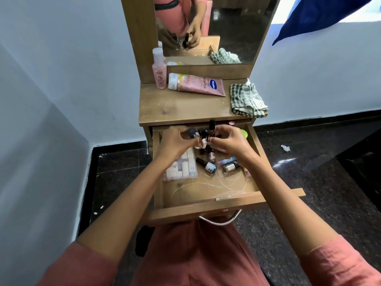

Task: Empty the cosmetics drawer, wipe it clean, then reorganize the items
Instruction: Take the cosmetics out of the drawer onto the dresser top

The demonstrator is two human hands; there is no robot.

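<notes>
The wooden drawer is pulled out below the dressing table top. Both my hands are over its back part. My left hand grips a cluster of small bottles, among them a dark-capped one. My right hand pinches a tall dark-capped bottle that stands upright between the hands. On the drawer floor lie a clear palette case at the left and several nail polish bottles in the middle. A green item shows at the back right.
On the table top stand a pink bottle and a lying pink lotion tube; a checked cloth lies at the right. The mirror rises behind. Dark tiled floor surrounds the table; a wall is close at left.
</notes>
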